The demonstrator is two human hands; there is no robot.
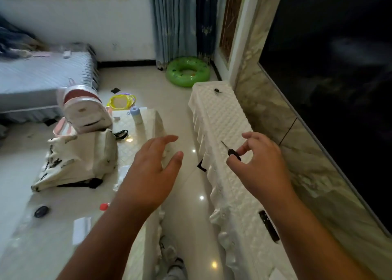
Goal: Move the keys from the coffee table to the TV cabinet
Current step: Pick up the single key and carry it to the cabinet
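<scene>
My right hand (259, 165) pinches a black-headed key (230, 151) between thumb and forefinger, its metal blade pointing up and left. The hand hovers over the long TV cabinet (222, 118), which is draped in a white quilted cover. My left hand (152, 171) is empty with fingers spread, held over the right edge of the coffee table (135, 144), which also has a white quilted cover. A small dark object (216, 90) lies at the cabinet's far end; I cannot tell what it is.
On the coffee table stand a white backpack (84, 108), a cream tote bag (78, 159), a pale bottle (137, 118), a dark round object (41, 211) and a red cap (104, 206). A black remote (269, 225) lies on the cabinet. A green swim ring (187, 71) lies on the floor; the TV (339, 89) fills the right wall.
</scene>
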